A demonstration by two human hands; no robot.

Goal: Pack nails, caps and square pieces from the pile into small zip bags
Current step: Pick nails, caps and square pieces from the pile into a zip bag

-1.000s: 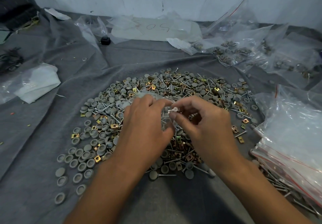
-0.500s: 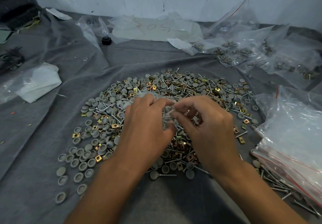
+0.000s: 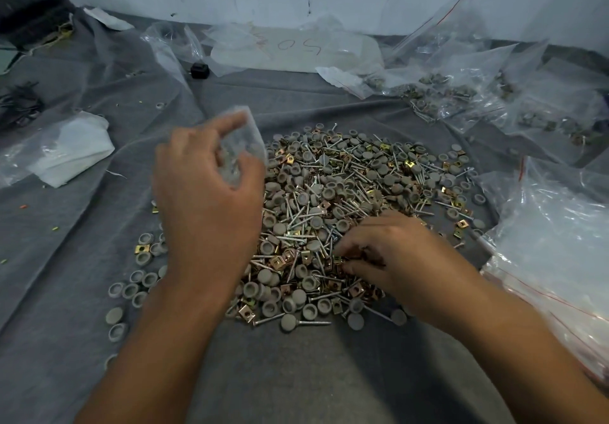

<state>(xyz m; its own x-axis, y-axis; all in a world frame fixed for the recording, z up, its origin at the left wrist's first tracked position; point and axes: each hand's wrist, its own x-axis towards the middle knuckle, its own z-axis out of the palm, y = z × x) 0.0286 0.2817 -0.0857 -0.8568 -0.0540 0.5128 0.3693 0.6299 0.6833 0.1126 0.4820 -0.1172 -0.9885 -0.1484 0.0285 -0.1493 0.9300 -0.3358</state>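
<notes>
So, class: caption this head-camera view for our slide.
Left hand holds a small zip bag; right hand picks from the pile.

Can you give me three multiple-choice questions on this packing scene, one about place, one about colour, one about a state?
1. Where are the filled bags?
A. far right
B. near left
C. under the pile

2. What colour are the caps?
A. red
B. grey
C. black

3. What is the left hand doing?
A. resting flat
B. pointing
C. holding a small bag

Answers:
1 A, the filled bags lie at the far right by the wall.
2 B, the caps are grey.
3 C, the left hand grips the small bag above the pile.
</notes>
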